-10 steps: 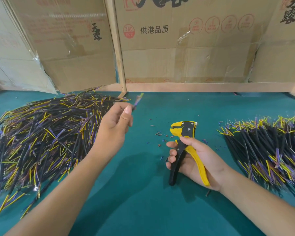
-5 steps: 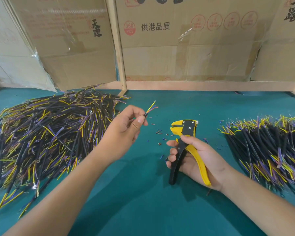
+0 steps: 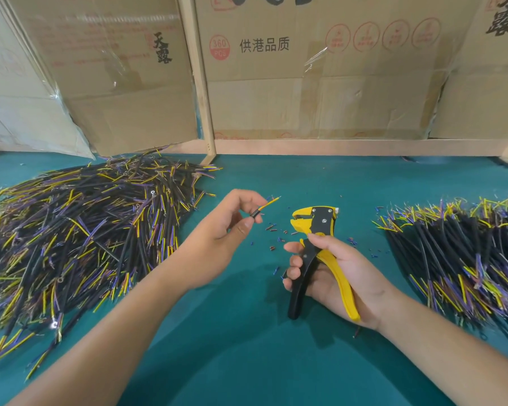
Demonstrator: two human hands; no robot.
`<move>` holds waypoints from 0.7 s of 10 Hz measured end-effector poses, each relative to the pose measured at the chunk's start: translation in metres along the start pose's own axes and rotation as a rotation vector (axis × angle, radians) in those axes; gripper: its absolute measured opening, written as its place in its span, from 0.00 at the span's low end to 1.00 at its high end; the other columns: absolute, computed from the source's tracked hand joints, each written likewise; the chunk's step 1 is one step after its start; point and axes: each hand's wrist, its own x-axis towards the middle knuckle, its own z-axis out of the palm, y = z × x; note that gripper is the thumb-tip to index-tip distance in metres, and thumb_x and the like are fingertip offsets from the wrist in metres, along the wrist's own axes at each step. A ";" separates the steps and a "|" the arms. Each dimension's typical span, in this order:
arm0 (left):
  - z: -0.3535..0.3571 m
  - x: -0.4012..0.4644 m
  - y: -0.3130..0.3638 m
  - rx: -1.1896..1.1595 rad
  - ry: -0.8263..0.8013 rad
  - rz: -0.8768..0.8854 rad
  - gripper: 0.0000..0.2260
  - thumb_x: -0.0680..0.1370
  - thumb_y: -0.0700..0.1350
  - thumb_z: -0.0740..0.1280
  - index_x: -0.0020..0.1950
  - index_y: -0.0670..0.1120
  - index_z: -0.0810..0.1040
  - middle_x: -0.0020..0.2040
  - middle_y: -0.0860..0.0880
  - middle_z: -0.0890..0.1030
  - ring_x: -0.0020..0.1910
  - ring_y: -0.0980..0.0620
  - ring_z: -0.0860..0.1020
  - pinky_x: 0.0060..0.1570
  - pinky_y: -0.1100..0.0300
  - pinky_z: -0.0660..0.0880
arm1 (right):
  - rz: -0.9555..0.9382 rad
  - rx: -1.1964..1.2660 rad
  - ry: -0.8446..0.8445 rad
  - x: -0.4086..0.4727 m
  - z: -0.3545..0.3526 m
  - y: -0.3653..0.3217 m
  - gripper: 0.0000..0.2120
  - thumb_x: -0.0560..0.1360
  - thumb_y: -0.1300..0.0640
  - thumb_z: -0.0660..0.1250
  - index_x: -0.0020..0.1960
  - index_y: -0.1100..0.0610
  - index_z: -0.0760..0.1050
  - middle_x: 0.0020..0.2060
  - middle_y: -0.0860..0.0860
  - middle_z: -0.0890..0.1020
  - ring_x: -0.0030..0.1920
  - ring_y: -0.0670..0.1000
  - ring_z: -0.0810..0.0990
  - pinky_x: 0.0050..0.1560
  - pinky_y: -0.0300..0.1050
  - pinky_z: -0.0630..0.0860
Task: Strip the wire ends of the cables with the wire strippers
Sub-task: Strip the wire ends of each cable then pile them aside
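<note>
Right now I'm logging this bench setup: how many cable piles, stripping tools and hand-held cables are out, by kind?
Piles of black cables with yellow and purple wire ends: 2
Yellow-and-black wire strippers, in right hand: 1
Single black cable, in left hand: 1
Total: 4

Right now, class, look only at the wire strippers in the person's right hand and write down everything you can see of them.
The wire strippers are a hand tool with a yellow and black head, one black handle and one yellow handle, both seemingly plastic-coated. Silver rivets show on the head. The right hand grips them, fingers curled round the black handle, the yellow one against the palm. They stand nearly upright over the green table, with the open mouth facing left towards the cable that the left hand pinches; they do not touch it.
</note>
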 end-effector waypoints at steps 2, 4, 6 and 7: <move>0.003 -0.001 0.000 0.043 0.013 -0.036 0.10 0.81 0.44 0.59 0.57 0.59 0.72 0.50 0.57 0.73 0.47 0.43 0.70 0.46 0.56 0.68 | 0.002 0.000 0.003 0.000 0.001 0.000 0.20 0.76 0.51 0.66 0.58 0.67 0.76 0.36 0.57 0.74 0.35 0.56 0.75 0.43 0.54 0.81; 0.006 -0.004 0.007 0.064 0.013 0.022 0.06 0.79 0.52 0.66 0.51 0.54 0.70 0.41 0.58 0.70 0.39 0.47 0.67 0.40 0.55 0.67 | -0.002 -0.011 -0.008 0.000 -0.001 0.000 0.20 0.76 0.50 0.66 0.58 0.66 0.76 0.36 0.57 0.74 0.35 0.56 0.75 0.44 0.54 0.80; 0.007 -0.005 0.019 0.095 0.213 0.115 0.14 0.78 0.56 0.67 0.40 0.50 0.68 0.32 0.58 0.67 0.31 0.56 0.64 0.33 0.66 0.62 | 0.000 -0.015 -0.044 0.000 -0.004 0.000 0.20 0.75 0.50 0.67 0.57 0.66 0.77 0.37 0.57 0.74 0.36 0.56 0.75 0.45 0.55 0.80; 0.008 -0.005 0.017 0.161 0.238 0.105 0.11 0.75 0.52 0.70 0.40 0.51 0.68 0.34 0.58 0.68 0.33 0.55 0.66 0.36 0.62 0.64 | -0.005 -0.014 -0.028 0.001 -0.004 0.001 0.21 0.75 0.50 0.67 0.58 0.67 0.76 0.37 0.57 0.74 0.36 0.56 0.75 0.45 0.55 0.80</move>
